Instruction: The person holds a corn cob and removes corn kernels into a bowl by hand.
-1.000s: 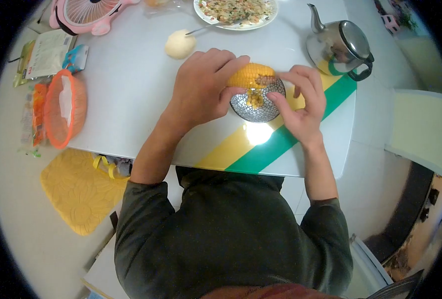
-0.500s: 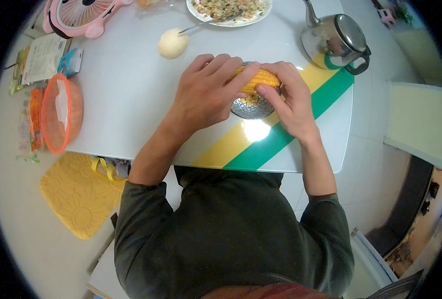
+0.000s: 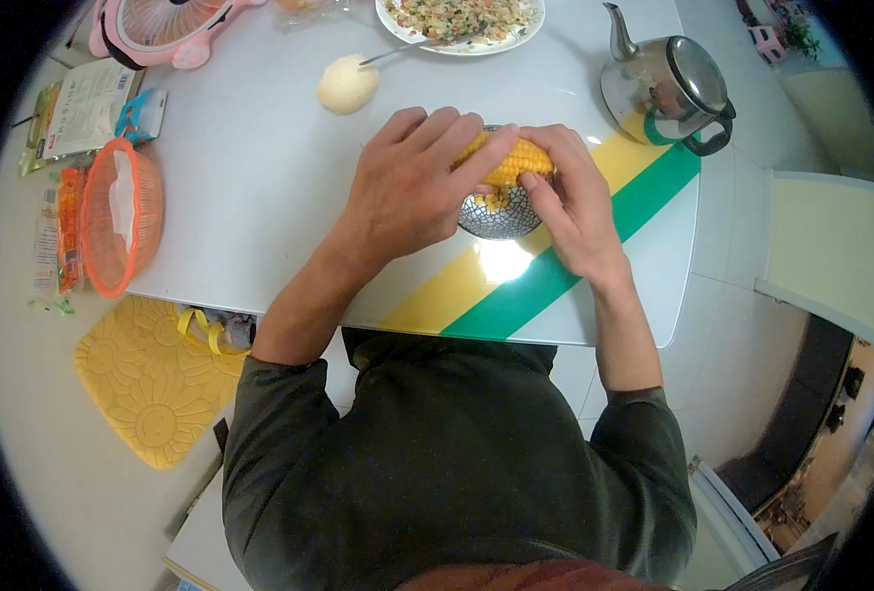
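A yellow corn cob [image 3: 517, 163] lies across a small patterned bowl [image 3: 501, 225], held just above it. My left hand [image 3: 417, 177] is closed around the cob's left end, its fingers bent over the top. At the other end my right hand [image 3: 577, 197] grips the cob, with the thumb pressed against the kernels on the near side. Loose corn kernels [image 3: 497, 200] lie in the bowl under the cob. My hands hide much of the bowl's rim and both ends of the cob.
A steamed bun [image 3: 348, 85] and a plate of fried rice [image 3: 516, 43] with a utensil stand at the back. A metal kettle [image 3: 644, 84] is at the back right. On the left are an orange basket [image 3: 146, 222], food packets [image 3: 87, 108] and a pink fan [image 3: 193, 54].
My right thumb has shifted slightly along the cob. The whole view has moved a little; both hands keep their hold on the cob over the bowl.
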`<control>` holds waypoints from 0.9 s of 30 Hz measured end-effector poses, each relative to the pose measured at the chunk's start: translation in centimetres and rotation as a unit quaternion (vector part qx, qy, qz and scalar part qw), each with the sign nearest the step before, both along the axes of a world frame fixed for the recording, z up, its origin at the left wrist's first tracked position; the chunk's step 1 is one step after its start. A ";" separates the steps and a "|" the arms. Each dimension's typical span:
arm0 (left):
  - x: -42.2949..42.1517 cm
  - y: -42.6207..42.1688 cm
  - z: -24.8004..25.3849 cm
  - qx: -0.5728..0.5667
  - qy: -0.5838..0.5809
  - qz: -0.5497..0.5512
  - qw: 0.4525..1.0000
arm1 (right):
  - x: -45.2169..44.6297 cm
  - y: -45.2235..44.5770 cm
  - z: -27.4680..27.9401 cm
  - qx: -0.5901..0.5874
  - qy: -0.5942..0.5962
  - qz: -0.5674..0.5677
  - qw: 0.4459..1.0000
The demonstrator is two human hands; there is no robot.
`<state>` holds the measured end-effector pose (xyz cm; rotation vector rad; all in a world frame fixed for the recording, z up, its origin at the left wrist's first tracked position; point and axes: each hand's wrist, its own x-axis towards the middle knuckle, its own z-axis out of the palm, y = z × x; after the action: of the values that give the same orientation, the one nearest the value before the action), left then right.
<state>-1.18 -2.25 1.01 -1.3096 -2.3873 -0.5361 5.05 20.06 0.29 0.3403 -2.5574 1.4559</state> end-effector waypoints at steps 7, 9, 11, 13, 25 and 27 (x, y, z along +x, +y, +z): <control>0.2 0.1 -0.2 0.004 0.011 0.007 1.000 | 0.0 -0.1 -0.3 -0.027 0.002 -0.002 1.000; 0.2 0.2 -0.3 0.005 0.008 0.007 1.000 | 0.0 -0.1 -0.5 -0.026 -0.009 -0.011 1.000; 0.2 0.2 -0.3 0.010 0.007 0.005 1.000 | 0.0 -0.1 -0.4 -0.021 -0.009 -0.012 1.000; 0.2 0.2 -0.2 0.010 -0.003 0.005 1.000 | 0.0 -0.1 -0.4 -0.009 0.000 -0.008 1.000; 0.4 0.2 -0.4 -0.011 0.002 0.012 1.000 | -0.1 -0.4 -0.3 0.051 0.018 -0.017 0.998; 0.4 0.2 -0.5 -0.018 0.009 0.015 1.000 | -0.1 -0.5 -0.3 0.064 0.027 -0.027 0.997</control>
<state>-0.79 -2.01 0.51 -1.2860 -2.4083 -0.4727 4.96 19.52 -0.06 0.3212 -2.6010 1.2514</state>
